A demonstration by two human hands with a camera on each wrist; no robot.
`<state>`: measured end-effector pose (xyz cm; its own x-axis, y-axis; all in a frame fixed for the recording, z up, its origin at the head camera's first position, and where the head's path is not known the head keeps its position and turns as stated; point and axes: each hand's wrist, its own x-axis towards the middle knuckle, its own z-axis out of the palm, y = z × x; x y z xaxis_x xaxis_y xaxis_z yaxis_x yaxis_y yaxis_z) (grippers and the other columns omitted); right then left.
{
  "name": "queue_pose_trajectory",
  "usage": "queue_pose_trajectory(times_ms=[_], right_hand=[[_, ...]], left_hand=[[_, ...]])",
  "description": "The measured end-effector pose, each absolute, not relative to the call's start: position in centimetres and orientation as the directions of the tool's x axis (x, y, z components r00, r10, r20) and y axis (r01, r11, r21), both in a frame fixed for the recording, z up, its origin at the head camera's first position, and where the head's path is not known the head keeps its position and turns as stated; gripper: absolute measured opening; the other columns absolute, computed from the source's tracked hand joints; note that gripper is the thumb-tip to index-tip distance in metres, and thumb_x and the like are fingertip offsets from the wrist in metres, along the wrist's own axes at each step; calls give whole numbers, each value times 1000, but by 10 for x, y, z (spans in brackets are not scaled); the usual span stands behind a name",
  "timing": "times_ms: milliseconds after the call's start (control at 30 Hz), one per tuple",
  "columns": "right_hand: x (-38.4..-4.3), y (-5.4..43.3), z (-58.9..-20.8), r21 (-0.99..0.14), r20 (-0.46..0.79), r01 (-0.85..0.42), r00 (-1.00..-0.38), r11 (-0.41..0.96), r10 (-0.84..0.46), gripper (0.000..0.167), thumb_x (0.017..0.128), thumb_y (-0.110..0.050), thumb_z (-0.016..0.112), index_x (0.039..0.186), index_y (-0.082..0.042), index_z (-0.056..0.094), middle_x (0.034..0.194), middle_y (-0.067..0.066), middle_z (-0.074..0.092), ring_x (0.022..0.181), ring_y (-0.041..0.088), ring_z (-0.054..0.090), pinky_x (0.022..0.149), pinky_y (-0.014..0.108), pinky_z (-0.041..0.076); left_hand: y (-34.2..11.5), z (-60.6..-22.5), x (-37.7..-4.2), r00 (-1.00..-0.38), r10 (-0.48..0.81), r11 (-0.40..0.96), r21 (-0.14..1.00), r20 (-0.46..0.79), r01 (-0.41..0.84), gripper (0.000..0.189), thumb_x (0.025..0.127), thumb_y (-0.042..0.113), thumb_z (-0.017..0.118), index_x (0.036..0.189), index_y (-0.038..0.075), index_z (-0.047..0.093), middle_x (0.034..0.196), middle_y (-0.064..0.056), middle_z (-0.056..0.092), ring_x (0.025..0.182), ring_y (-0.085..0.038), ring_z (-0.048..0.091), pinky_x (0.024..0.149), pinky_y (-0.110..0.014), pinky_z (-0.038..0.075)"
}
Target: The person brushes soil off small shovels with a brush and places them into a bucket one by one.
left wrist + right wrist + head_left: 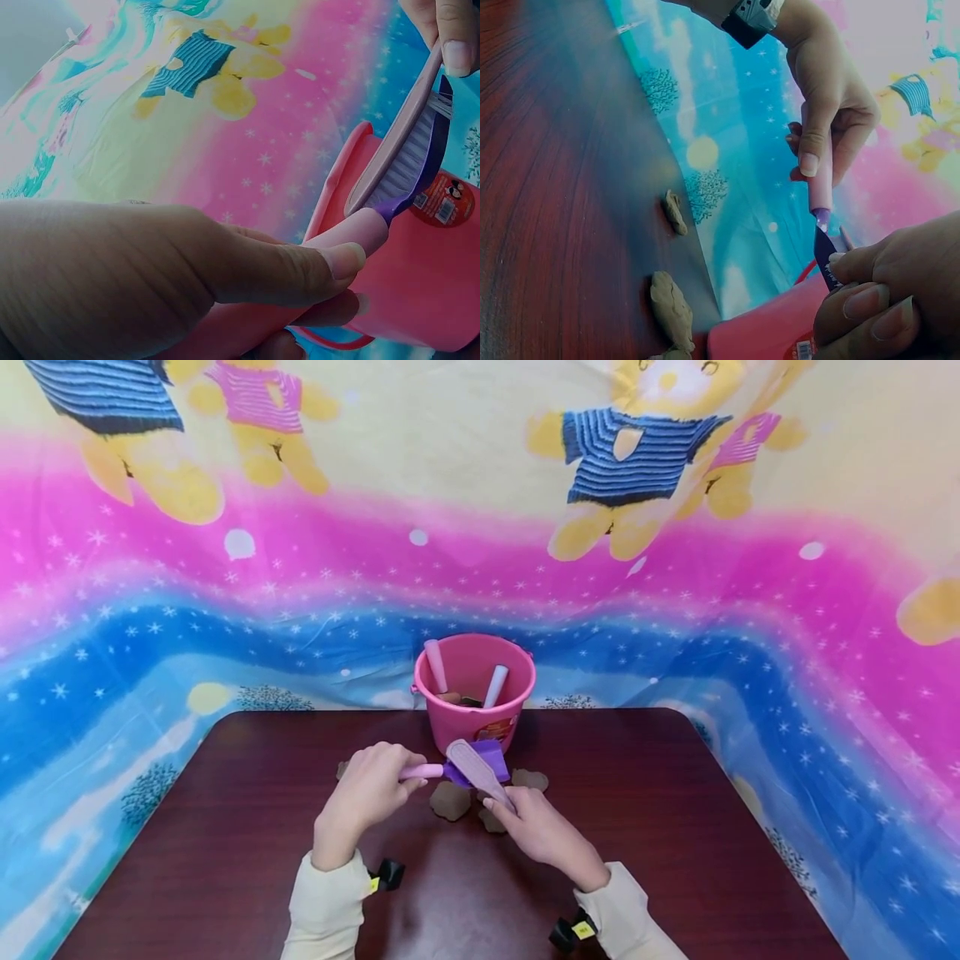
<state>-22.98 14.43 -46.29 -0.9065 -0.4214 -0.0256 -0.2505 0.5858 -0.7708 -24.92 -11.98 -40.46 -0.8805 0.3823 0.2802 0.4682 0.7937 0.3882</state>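
Note:
My left hand (371, 789) grips the pink handle of a toy shovel with a purple blade (497, 758). In my right hand (547, 831) is a mauve-backed brush (472, 767), pinched at its handle and slanting across the shovel. The left wrist view shows the white bristles of the brush (394, 154) pressed on the purple blade. Both tools are held above the table, just in front of the pink bucket (442, 720). Brown clay-like lumps (450, 803) lie on the tabletop beneath the tools, partly hidden by the right hand.
Inside the bucket stand a pink handle (435, 664) and a pale handle (495, 685), with other pieces lower down. Another brown lump (532, 779) lies right of the shovel. A patterned cloth (420, 577) hangs behind the dark wooden table (225, 843).

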Motion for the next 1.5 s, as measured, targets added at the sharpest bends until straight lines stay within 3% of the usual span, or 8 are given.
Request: queue_pose_trajectory(times_ms=[133,367,733,1000,1133,1267,1400,1500], right_hand=[[-231,147,-462,-763,-23,-248,-912,597,-409,37,107,-36,51,95,-2,62,63,-4,41,50,8,32,44,24,29],[-238,153,-463,-721,62,-294,-929,627,-364,30,106,-30,54,83,-11,56,66,-3,41,51,5,33,46,22,29],[-243,164,-460,-729,-2,-189,-961,658,-278,26,106,-28,56,94,-5,60,63,-1,39,51,10,32,47,23,28],[-247,177,-456,-717,18,-147,-981,682,-192,31,106,-26,56,82,-6,57,60,-2,40,50,11,32,46,24,28],[-245,181,-451,-732,31,-137,-985,667,-169,29,105,-26,57,84,-6,58,60,0,41,48,12,33,45,25,29],[-244,183,-447,-742,27,-126,-987,659,-158,27,105,-27,57,88,-6,59,61,0,42,49,12,35,44,25,31],[-243,184,-444,-741,27,-129,-986,659,-163,27,105,-26,57,86,-7,59,60,0,42,48,12,35,44,25,30],[-243,184,-443,-744,34,-141,-984,653,-174,28,105,-26,57,83,-8,58,60,0,41,48,12,34,44,25,29]], left_hand=[[-123,-404,-249,-877,384,805,359,289,472,18,79,19,89,95,17,82,77,4,73,67,-11,60,62,-32,49],[-132,-403,-250,-881,375,800,379,289,465,18,79,18,88,96,14,82,77,5,73,67,-11,60,64,-31,50],[-146,-401,-248,-892,348,804,397,289,442,18,81,17,86,98,13,82,78,4,73,66,-11,58,64,-33,50],[-152,-398,-246,-891,340,783,433,302,446,20,84,18,83,104,16,81,87,4,75,71,-11,60,66,-34,48],[-150,-397,-246,-900,343,781,451,270,432,19,86,18,80,104,15,80,75,8,68,65,-10,54,64,-33,46],[-147,-397,-246,-913,346,777,478,218,409,10,92,26,76,96,18,78,60,10,51,58,-9,47,60,-32,42],[-142,-397,-246,-921,351,762,521,167,385,25,99,34,67,77,22,70,54,8,39,52,-8,40,55,-30,36],[-137,-398,-246,-929,349,759,544,122,356,32,101,30,62,71,20,63,55,6,38,52,-10,38,52,-29,35]])
